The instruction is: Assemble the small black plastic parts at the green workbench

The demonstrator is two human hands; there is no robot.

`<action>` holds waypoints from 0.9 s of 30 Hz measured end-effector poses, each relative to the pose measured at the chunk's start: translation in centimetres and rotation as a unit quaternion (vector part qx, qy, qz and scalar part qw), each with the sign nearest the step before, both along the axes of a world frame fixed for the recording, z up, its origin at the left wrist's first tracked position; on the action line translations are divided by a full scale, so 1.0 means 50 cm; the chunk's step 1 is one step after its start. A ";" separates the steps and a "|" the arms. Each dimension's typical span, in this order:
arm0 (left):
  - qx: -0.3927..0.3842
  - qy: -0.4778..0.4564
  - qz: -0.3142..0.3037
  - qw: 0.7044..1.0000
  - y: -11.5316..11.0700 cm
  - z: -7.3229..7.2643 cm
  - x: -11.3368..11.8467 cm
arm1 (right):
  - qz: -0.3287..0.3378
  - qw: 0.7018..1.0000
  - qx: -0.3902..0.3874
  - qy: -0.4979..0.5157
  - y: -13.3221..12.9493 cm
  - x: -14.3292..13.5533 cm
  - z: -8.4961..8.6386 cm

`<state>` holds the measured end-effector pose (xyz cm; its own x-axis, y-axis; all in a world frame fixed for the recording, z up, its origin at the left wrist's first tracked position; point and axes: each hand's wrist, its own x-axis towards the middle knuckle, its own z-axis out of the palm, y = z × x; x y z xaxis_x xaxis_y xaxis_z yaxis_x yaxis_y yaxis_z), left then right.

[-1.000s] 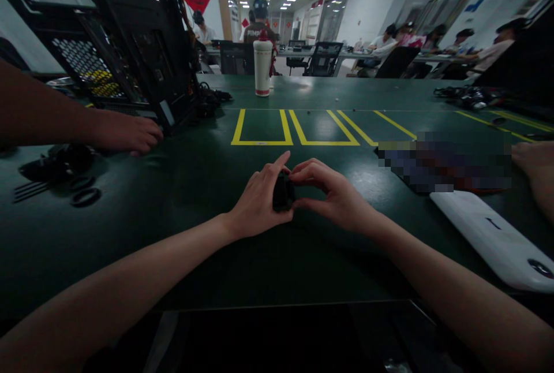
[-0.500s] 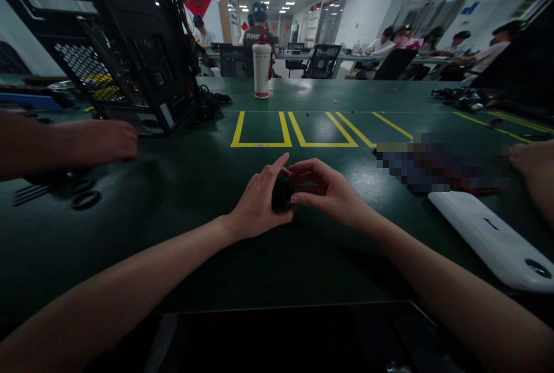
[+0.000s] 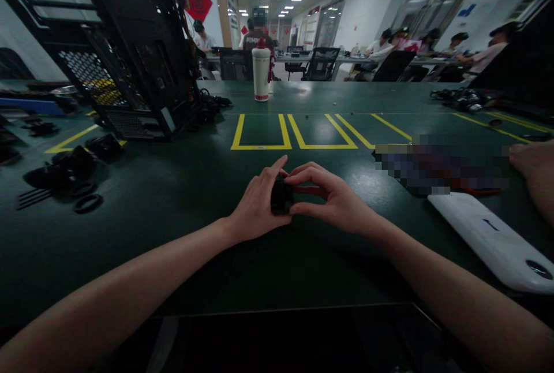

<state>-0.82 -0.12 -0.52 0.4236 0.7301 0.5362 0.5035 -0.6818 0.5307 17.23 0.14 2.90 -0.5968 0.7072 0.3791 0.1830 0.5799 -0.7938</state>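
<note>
A small, dark, blocky part (image 3: 281, 195) is held between my two hands near the middle of the green table (image 3: 208, 280); its exact kind is too dark to make out. My left hand (image 3: 258, 202) wraps round its left side, thumb and fingers closed on it, index finger raised. From the right, my right hand (image 3: 326, 194) pinches the part's edge with thumb and fingertips. Fingers cover much of the part.
At left stand a black open computer case (image 3: 130, 55) and, nearer, black rings (image 3: 89, 203) with dark parts (image 3: 69, 165). A white bottle (image 3: 261, 75) stands beyond yellow tape outlines. At right lie a white device (image 3: 493, 240) and another person's hand (image 3: 530, 159).
Another person's arm at the left has withdrawn, uncovering dark parts on the table. My hands keep nearly the same place and grip; my right fingers have shifted slightly.
</note>
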 end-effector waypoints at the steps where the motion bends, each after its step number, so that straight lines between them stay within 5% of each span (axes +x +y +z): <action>1: 0.000 0.001 0.000 1.000 0.000 0.000 0.000 | -0.004 1.000 -0.010 0.004 0.000 -0.001 0.000; 7: 0.010 0.019 0.009 1.000 -0.003 0.005 0.001 | -0.031 0.997 -0.063 0.027 0.009 -0.004 -0.010; 16: -0.004 0.010 0.004 1.000 -0.003 0.008 -0.001 | -0.018 0.999 0.037 -0.027 0.007 0.002 0.002; 27: 0.003 -0.005 0.010 1.000 -0.006 0.009 0.003 | -0.023 0.992 -0.120 0.011 0.010 -0.006 -0.005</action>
